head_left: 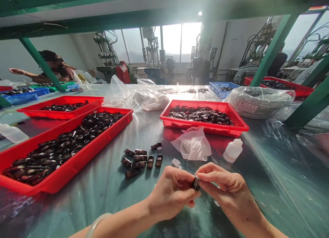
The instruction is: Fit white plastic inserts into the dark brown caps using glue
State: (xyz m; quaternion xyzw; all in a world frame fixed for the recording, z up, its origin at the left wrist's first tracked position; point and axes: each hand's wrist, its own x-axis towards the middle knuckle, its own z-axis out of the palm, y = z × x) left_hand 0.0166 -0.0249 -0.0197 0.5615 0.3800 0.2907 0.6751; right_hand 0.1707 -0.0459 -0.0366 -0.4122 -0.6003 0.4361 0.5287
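My left hand (174,191) pinches a small dark glossy casing (196,183) between thumb and fingers. From the other side, my right hand (226,190) closes its thumb and forefinger at the casing's upper end, on a small white piece (197,177) mostly hidden by the fingertips. Beyond my left hand, several similar dark casings (140,158) lie in a loose cluster on the table. A little heap of small white pieces (176,163) sits just past my hands. Behind it is a crumpled white cloth (192,144).
Red trays (113,133) full of dark casings stand at left, another red tray (205,130) ahead. A white plastic bottle (233,150) stands right of the cloth. Farther back lie a wrapped cable coil (259,102) and plastic bags (151,97). Green posts (272,49) frame the table; a person (55,68) sits far left.
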